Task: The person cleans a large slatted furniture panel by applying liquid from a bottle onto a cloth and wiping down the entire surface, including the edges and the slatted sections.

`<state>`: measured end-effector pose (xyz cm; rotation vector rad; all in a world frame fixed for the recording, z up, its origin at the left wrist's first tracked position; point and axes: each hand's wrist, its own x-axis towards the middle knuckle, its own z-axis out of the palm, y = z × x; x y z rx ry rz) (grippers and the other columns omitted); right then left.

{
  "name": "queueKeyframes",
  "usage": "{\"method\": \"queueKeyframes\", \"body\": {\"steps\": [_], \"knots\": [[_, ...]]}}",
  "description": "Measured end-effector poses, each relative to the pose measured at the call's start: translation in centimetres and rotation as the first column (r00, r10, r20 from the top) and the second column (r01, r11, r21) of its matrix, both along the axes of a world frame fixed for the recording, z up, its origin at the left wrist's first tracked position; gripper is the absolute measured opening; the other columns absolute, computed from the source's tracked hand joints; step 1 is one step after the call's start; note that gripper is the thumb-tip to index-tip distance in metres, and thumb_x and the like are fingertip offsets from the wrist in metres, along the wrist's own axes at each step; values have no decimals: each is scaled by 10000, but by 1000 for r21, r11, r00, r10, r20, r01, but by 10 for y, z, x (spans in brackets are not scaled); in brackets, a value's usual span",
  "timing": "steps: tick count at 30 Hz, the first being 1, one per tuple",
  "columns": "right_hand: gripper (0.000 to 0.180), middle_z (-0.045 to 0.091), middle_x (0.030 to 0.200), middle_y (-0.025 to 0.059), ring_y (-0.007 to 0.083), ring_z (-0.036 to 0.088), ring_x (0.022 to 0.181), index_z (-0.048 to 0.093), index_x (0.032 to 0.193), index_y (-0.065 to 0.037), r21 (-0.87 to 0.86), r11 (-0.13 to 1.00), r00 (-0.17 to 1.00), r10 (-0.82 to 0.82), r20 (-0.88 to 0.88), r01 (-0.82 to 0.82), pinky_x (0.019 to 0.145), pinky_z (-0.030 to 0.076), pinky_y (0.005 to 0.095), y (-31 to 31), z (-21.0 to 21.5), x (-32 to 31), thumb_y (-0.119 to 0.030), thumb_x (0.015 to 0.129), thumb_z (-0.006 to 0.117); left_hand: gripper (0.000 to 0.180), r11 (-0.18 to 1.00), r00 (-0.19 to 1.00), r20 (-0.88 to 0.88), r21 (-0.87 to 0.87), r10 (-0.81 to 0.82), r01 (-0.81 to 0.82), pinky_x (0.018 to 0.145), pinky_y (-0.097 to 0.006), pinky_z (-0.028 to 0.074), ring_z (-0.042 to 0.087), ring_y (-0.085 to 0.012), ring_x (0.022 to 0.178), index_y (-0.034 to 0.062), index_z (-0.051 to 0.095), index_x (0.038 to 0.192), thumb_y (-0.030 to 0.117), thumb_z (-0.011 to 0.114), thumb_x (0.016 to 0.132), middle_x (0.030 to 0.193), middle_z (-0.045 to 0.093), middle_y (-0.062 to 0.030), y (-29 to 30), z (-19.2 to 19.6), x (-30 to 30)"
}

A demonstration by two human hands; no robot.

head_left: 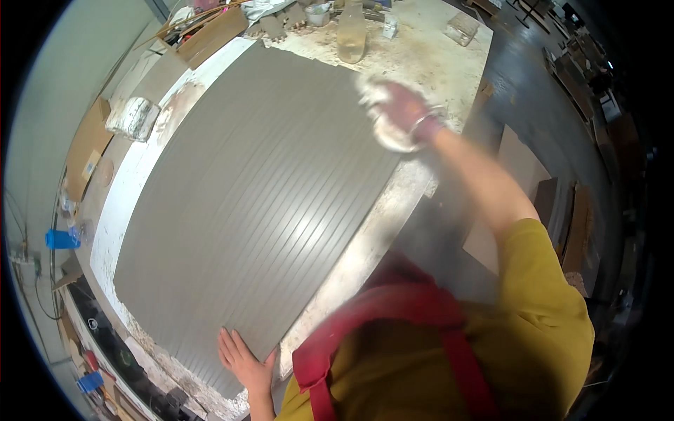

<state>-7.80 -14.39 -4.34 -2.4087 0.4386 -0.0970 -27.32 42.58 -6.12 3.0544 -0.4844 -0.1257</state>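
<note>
A large grey panel (pixel 246 189) with fine parallel grooves lies across the worktable. My bare left hand (pixel 246 363) rests on its near corner, the fingers stretched out and nothing in them. At the panel's far right edge is my right hand (pixel 406 109), in a reddish glove and smeared by motion. It presses on a white wad (pixel 394 137) that looks like a crumpled cloth, bunched beneath and around the fingers. The glove hides part of this wad.
A clear bottle (pixel 351 38) with yellowish liquid stands past the panel's far edge, beside a small white container (pixel 390 27). At the left lie a wrapped white bundle (pixel 133 119) and a wooden box (pixel 210 38) of tools. Flat boards (pixel 509 182) stand off the table's right side.
</note>
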Motion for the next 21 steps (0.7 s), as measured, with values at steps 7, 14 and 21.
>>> {"method": "queueKeyframes", "body": {"steps": [7, 14, 21], "knots": [[347, 685, 911, 62, 128, 658, 739, 628, 1093, -15, 519, 738, 813, -568, 132, 431, 666, 526, 250, -135, 27, -85, -278, 867, 646, 1022, 999, 998, 44, 22, -36, 35, 1078, -553, 224, 280, -434, 1354, -60, 321, 1385, 476, 757, 633, 1476, 289, -256, -1, -7, 4], [361, 596, 1176, 103, 195, 613, 996, 567, 1183, -36, 679, 702, 972, 91, 215, -216, 843, 527, 319, 1, 70, -108, -177, 858, 632, 1015, 996, 999, 41, 79, -31, 28, 1073, -559, 230, 283, -444, 1347, -61, 321, 1386, 522, 730, 662, 1475, 291, -255, 0, -4, -3], [458, 549, 1090, 163, 273, 546, 1064, 558, 1112, 21, 177, 488, 502, 691, 520, -855, 819, 461, 393, 135, -55, -36, -324, 817, 620, 1020, 997, 996, 62, 45, -68, 65, 1070, -563, 234, 292, -456, 1333, -44, 328, 1388, 545, 729, 659, 1472, 294, -256, 8, -10, 6]]}}
